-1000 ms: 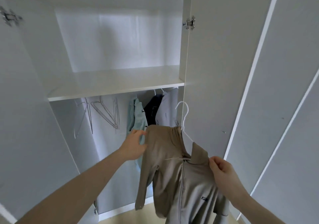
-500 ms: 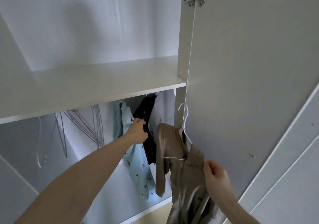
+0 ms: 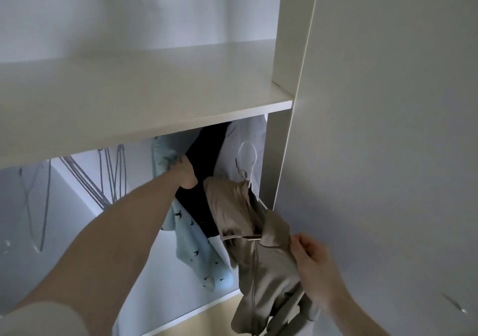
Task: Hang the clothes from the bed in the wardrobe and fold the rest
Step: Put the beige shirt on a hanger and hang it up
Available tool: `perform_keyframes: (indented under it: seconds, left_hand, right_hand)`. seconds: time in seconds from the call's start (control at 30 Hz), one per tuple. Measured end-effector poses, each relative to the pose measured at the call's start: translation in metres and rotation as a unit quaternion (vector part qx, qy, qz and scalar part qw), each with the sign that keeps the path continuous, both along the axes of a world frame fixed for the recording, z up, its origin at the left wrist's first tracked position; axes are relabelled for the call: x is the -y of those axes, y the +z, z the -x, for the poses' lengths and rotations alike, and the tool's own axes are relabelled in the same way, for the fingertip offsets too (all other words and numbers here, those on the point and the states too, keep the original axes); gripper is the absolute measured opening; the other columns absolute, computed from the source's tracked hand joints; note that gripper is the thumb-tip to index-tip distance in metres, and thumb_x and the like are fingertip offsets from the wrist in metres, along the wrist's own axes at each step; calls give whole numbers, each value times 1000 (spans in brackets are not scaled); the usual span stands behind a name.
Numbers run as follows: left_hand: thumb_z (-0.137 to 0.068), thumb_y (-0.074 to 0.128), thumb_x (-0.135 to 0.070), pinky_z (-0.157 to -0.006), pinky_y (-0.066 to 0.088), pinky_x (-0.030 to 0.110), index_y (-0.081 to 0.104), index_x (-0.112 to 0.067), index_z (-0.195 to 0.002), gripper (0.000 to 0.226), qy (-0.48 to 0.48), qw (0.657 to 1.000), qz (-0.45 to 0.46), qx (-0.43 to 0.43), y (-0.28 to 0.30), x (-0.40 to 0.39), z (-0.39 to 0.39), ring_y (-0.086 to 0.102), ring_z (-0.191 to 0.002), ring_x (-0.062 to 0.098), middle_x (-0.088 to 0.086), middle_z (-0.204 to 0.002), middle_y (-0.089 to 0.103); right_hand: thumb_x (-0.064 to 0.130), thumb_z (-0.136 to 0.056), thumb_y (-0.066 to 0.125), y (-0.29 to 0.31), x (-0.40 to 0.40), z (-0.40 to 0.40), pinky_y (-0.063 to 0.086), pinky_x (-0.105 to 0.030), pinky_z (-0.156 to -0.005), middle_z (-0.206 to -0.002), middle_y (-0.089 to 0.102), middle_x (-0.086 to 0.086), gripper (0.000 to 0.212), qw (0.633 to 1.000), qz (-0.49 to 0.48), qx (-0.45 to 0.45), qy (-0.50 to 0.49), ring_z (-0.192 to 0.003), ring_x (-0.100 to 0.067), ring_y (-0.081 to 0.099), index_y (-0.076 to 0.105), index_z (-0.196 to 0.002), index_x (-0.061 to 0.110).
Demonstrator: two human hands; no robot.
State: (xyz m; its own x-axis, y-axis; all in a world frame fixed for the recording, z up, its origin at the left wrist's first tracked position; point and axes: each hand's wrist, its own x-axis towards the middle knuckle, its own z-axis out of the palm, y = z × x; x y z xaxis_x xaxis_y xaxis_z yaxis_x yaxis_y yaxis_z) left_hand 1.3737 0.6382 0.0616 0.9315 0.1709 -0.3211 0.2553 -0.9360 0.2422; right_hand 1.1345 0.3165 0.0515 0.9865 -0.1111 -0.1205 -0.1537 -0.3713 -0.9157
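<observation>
While the tan jacket (image 3: 258,253) is carried on a white hanger (image 3: 248,159) at the wardrobe opening, its collar is pinched by the right hand (image 3: 314,265). Soft, light cloth slips easily; the hanger is the firmer hold. Hung clothes are parted by the left hand (image 3: 187,175), its fingers hidden.

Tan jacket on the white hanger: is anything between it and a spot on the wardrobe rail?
Yes. The hung clothes crowd the right end: the dark garment, the light blue shirt and a pale garment behind the hanger. The left hand reaches between them. The rail itself is hidden by the shelf.
</observation>
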Motion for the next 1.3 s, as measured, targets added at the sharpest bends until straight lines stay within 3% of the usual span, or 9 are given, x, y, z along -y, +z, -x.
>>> perform_keyframes:
  seconds: [0.07,0.17,0.3,0.57,0.67,0.8,1.0,1.13,1.3]
  left_hand:
    - [-103,45,-6,-101,52,33,55,-1,-116,18,-13,1000,-8,-24,-3,-7,-6,62,-106,28,16,-116,60]
    - [-102,44,-2,-79,52,33,51,-17,-84,25,-11,1000,26,-7,-10,-20,-11,56,-80,21,7,-83,55]
    - [-98,47,0,-105,51,37,62,-11,-137,43,-22,986,161,48,-17,-29,-2,61,-119,25,8,-132,64]
    - [-95,28,12,-121,19,24,48,-18,-153,68,-108,970,214,-31,-10,-19,23,35,-150,18,2,-161,42]
    - [-91,37,10,-118,35,34,57,-18,-146,65,-104,974,196,48,-7,-27,32,46,-142,28,5,-156,47]
    - [-84,71,-18,-104,44,48,52,-15,-138,57,-9,961,-16,277,-12,-61,52,45,-128,37,13,-142,45]
    - [-97,60,-30,-77,50,36,60,-4,-113,30,99,982,85,135,-36,-102,60,63,-104,39,20,-116,64]
    - [-97,58,-20,-69,46,35,57,-5,-86,18,57,972,95,207,-41,-112,75,64,-91,40,17,-90,65]
    - [-96,63,-22,-69,42,34,57,-8,-92,15,44,977,52,204,-26,-126,87,63,-95,39,16,-98,65]
  right_hand:
    - [23,-106,54,4,-7,-4,33,-33,-61,-61,51,2,35,999,-29,-15,13,-60,-10,46,62,-77,4]
    - [18,-106,55,7,-15,-7,31,-29,-56,-62,45,-2,36,997,-65,-23,22,-62,-13,40,57,-72,5]
    - [17,-106,55,3,-21,9,36,-24,-47,-62,42,-7,39,994,-101,-43,11,-59,-16,40,55,-69,7]
    - [20,-104,57,-23,-54,62,38,-25,-49,-58,52,-3,34,994,-88,-52,-41,-53,-13,46,63,-71,12]
    - [26,-104,55,-25,-80,59,34,-31,-57,-60,49,-2,35,995,-67,-45,-66,-56,-14,45,61,-75,8]
    - [21,-106,52,-20,-128,48,30,-30,-52,-59,45,1,36,992,-90,-8,-88,-55,-13,39,58,-75,3]
    - [23,-104,50,-22,-184,31,29,-28,-54,-52,41,10,34,992,-77,7,-99,-52,-11,37,56,-73,11]
    - [20,-107,46,-20,-205,24,32,-31,-60,-67,48,-4,34,992,-109,5,-57,-63,-16,43,60,-88,-5]
    - [23,-107,44,-17,-234,31,33,-22,-52,-61,48,5,35,989,-147,-5,-28,-58,-10,42,63,-85,3]
